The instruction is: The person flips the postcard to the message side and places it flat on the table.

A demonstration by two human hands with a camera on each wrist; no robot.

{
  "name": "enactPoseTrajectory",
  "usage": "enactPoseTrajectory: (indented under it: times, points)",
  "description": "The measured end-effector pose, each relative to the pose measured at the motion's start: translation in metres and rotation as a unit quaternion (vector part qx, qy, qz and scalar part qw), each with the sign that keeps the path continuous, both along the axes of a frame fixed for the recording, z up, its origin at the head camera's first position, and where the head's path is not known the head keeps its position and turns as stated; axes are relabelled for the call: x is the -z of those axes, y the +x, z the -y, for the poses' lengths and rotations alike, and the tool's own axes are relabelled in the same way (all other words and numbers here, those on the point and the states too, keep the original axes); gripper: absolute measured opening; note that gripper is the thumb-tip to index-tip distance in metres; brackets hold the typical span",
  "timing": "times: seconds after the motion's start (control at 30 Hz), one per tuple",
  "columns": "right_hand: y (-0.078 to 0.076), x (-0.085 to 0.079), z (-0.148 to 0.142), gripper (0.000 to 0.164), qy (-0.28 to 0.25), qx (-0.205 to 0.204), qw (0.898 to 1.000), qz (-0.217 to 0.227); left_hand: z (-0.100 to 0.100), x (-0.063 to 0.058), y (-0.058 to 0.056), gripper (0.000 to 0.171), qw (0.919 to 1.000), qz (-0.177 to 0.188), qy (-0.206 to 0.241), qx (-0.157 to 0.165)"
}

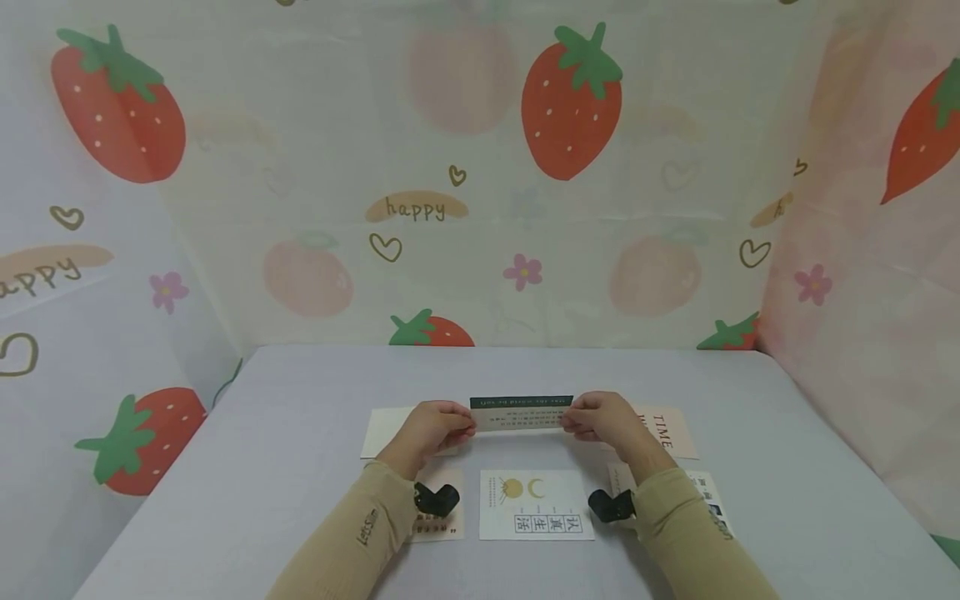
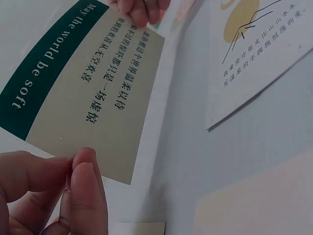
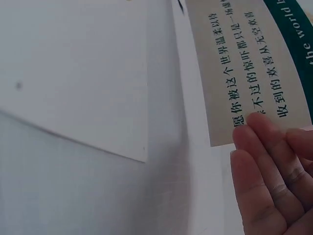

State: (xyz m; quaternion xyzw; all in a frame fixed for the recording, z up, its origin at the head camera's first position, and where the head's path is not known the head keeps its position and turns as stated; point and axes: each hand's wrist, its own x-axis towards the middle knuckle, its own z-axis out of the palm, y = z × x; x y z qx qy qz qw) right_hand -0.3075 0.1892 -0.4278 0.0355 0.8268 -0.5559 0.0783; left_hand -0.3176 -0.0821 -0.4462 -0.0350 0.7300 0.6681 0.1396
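A postcard point(image 1: 517, 417) with a dark green band along its far edge is held up between both hands, over the middle of the table. In the left wrist view, the card point(image 2: 93, 98) reads "May the world be soft" above lines of green characters. My left hand point(image 1: 431, 432) pinches its left end between thumb and fingertips. At the other end, my right hand point(image 1: 609, 421) pinches it; the right wrist view shows fingers point(image 3: 264, 171) spread along the card's underside or edge. Just below, a white card point(image 1: 536, 504) with a gold sun and moon lies flat.
More cards lie on the white table point(image 1: 322, 375): a cream card point(image 1: 382, 429) behind the left hand, a pale pink card point(image 1: 452, 492) beside the left forearm, a card lettered "TIME" point(image 1: 682, 433) behind the right hand, and a printed card point(image 1: 705, 487) partly hidden by the right sleeve.
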Motion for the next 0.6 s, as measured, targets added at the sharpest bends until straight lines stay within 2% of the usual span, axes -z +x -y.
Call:
enactPoseTrajectory:
  times: [0.33, 0.6]
  points:
    - [0.0002, 0.0018, -0.0012, 0.024, -0.027, -0.016, 0.999, 0.016, 0.0011, 0.0031, -0.001, 0.02, 1.0, -0.001, -0.005, 0.009]
    - [0.001, 0.0016, 0.0004, 0.018, -0.018, -0.002, 1.0, 0.015, 0.0007, 0.0016, 0.0007, 0.019, 0.9999, -0.001, -0.012, -0.004]
